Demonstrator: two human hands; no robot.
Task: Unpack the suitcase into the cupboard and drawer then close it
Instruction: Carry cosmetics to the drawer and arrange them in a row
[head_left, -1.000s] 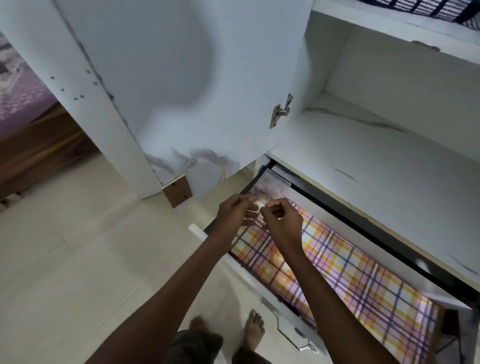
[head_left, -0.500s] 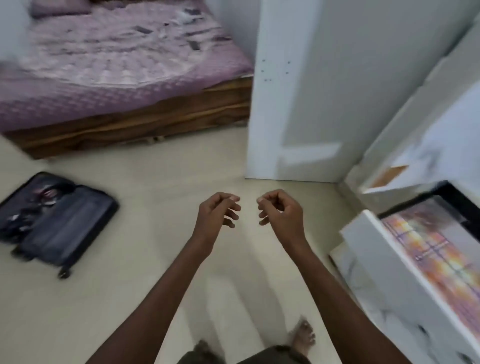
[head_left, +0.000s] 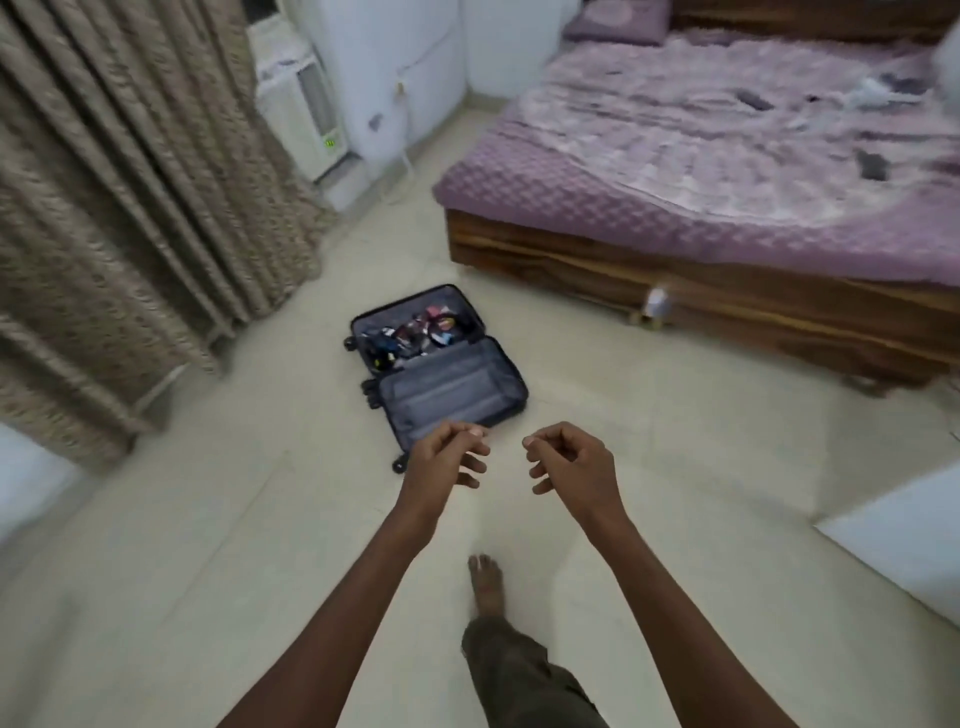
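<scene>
A dark suitcase (head_left: 452, 382) lies wide open on the pale floor ahead of me. Its far half holds several small colourful items (head_left: 415, 332); the near half shows only grey lining. My left hand (head_left: 447, 462) hangs in the air just in front of the suitcase's near corner, fingers loosely curled, holding nothing. My right hand (head_left: 569, 465) is beside it at the same height, also loosely curled and empty. A white cupboard panel (head_left: 904, 540) shows at the right edge; the drawer is out of view.
A bed (head_left: 727, 182) with a purple quilt on a wooden frame fills the upper right. Beige curtains (head_left: 119, 208) hang on the left, with a white air conditioner unit (head_left: 301, 114) behind them. My bare foot (head_left: 485, 582) steps on the tiled floor.
I have turned away from the plaid-lined drawer towards the room. The suitcase has come from the left edge to the middle of view. Both hands left the drawer empty.
</scene>
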